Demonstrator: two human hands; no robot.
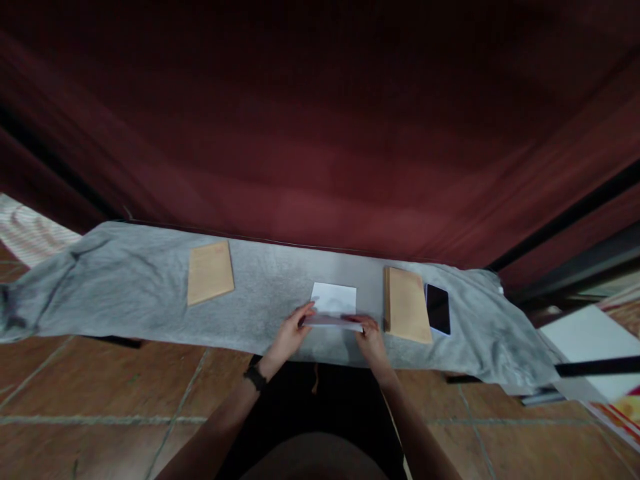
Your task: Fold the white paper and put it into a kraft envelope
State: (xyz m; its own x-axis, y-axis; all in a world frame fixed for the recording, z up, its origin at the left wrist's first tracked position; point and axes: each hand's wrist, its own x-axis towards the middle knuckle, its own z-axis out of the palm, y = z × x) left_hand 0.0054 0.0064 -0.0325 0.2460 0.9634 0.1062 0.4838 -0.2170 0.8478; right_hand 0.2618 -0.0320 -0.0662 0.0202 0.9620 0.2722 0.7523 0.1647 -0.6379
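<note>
Both hands [330,333] pinch white paper's [334,300] near edge.

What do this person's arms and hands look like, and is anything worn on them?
Both forearms are bare, with no sleeves reaching into view. The left hand has a black band, like a watch, around its wrist. The right hand shows no watch or glove; rings are too small to tell.

The sheet of paper [334,300] is plain white, and it lies on a mottled grey cloth [125,287]. The two envelopes [210,272] [407,304] are tan, the phone [438,309] is black, the curtain [320,133] is dark red, and the floor tiles [100,393] are reddish brown.
</note>
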